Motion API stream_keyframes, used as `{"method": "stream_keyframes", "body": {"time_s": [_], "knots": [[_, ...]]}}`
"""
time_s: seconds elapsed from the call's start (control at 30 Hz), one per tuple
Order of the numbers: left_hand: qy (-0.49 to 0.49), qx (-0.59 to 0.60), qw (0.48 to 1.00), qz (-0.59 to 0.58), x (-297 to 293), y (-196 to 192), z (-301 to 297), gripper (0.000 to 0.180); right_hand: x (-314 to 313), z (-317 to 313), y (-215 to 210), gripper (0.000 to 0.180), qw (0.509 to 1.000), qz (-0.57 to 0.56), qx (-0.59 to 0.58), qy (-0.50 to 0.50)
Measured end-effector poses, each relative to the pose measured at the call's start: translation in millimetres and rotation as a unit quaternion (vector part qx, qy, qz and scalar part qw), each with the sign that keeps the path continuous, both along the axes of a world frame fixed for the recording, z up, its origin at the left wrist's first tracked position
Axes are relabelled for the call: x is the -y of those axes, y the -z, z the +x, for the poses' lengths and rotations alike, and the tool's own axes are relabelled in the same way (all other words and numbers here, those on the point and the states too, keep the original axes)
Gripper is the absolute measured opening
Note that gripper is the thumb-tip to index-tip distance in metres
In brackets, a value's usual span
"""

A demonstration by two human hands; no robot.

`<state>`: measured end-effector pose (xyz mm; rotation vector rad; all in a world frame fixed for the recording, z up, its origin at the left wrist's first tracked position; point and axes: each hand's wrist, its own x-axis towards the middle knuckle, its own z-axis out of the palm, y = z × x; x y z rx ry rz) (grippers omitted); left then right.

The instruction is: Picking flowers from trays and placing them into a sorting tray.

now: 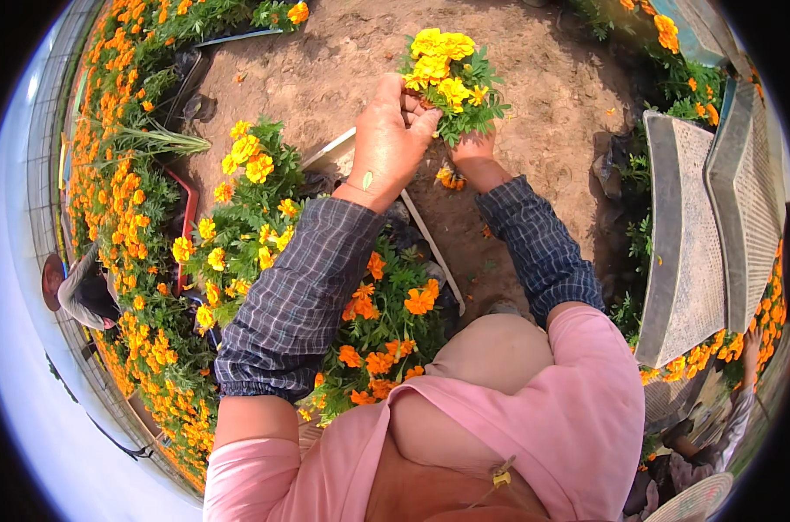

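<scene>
A yellow marigold plant (449, 76) with green leaves stands over bare brown soil (552, 96) ahead of me. My left hand (388, 143) curls against the plant's base from the left, fingers bent around the stem end. My right hand (473, 150) sits under the foliage on the right, mostly hidden by the leaves, gripping the plant from below. Both forearms wear dark checked sleeve covers over pink sleeves. A small yellow bloom (450, 178) lies on the soil just below the hands.
Yellow marigolds (243, 204) and orange marigolds (386, 326) crowd my left knee. A pale plank (430, 239) lies on the soil. Dense orange flowers (121, 174) line the left bed, where another person (80, 287) crouches. Grey mesh trays (708, 226) stand at right.
</scene>
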<state>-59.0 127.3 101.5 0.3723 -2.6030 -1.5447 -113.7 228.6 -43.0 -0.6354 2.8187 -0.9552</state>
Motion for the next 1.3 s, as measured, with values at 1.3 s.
{"method": "stream_keyframes", "body": {"time_s": [1.3], "knots": [[0.27,0.375,0.883,-0.085,163,104,10,0.057,-11,74,2,0.029,0.943,-0.287,0.014,-0.166]]}}
